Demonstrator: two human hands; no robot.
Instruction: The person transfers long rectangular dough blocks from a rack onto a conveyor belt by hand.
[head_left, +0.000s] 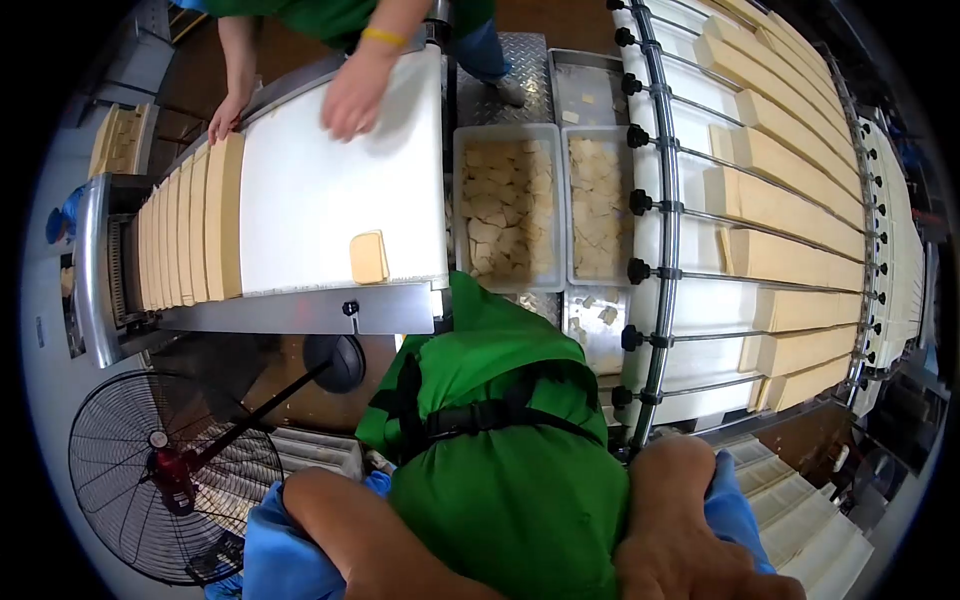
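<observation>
1. Two bare forearms come in along the bottom, both the wearer's own, and neither is over a belt. Left forearm (pixel 390 545) runs off the bottom edge with the left hand out of shot, so I can't tell what those fingers are doing.
2. Right hand (pixel 705 572) sits low in the corner, partly cut off. Can't tell if its fingers are spread or pressed together, and no held object shows.
3. Closest goods to the right hand: the nearest tan slab stack (pixel 812 380) on the right belt (pixel 700 310), forward and to the right, well apart from the fingers. Long axis runs roughly left to right.
4. Over on the other side, the small tan block (pixel 368 258) is on the left belt (pixel 310 200) by its near edge, forward of the left forearm, longer side pointing away from the wearer. Left arm's the nearer one. Nobody's touching it.
5. Co-worker's banded hand (pixel 355 100) hangs over that belt, fingers pointing down at it; the other co-worker hand (pixel 232 112) is at the end of the upright slab row (pixel 225 215), apparently touching it.
</observation>
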